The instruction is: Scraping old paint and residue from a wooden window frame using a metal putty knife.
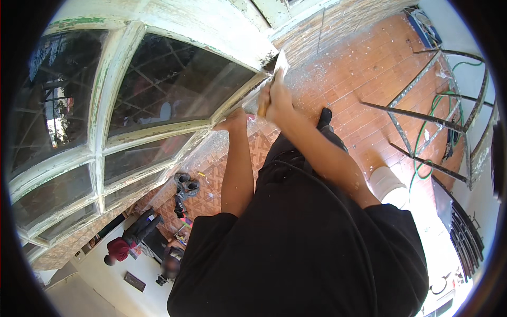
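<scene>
My right hand [277, 100] is closed round a scraper [281, 64], its light broad blade pointing up and its wooden handle showing below the fist. The blade lies against the corner of a worn, white-painted window frame [211, 45], where the paint is chipped and a dark patch shows. Lower along the same frame, my left hand [232, 121] rests on the edge beside a glass pane [169, 79], fingers stretched out over the wood and partly hard to make out. Old green paint shows through the white in places.
A metal stand [428, 113] and green hose [434, 105] are on the right, near a white bucket [389, 185]. Paint flakes dot the tiled floor [348, 68]. Dark shoes [186, 184] lie at lower left, and two people [119, 248] are beyond them.
</scene>
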Available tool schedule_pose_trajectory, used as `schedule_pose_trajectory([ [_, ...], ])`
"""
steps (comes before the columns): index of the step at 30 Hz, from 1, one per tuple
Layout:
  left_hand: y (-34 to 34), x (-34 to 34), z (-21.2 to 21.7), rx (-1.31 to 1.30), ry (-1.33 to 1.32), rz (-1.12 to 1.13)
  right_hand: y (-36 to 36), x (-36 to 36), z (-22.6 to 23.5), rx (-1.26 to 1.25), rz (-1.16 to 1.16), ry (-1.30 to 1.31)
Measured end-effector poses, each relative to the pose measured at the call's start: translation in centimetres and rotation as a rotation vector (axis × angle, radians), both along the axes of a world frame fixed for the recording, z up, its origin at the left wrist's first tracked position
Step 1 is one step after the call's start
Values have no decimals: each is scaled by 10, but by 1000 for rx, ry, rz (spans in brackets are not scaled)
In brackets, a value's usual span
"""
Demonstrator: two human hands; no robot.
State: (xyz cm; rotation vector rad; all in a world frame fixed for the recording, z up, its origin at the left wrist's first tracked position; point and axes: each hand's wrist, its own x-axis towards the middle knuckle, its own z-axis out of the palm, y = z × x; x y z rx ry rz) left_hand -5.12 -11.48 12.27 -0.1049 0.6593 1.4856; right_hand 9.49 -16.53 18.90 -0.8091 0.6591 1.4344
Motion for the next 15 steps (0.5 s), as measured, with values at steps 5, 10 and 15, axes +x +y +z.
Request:
schedule_pose_trajectory([
  [5,0,-2,-5,-3,1,32,-26,-3,7,78,64,51],
  [10,1,-9,-17,-7,67,14,-1,-12,-13,-3,-16,-111],
  [15,0,0,-8,21,10,10,-28,5,-18,98,119,-97],
])
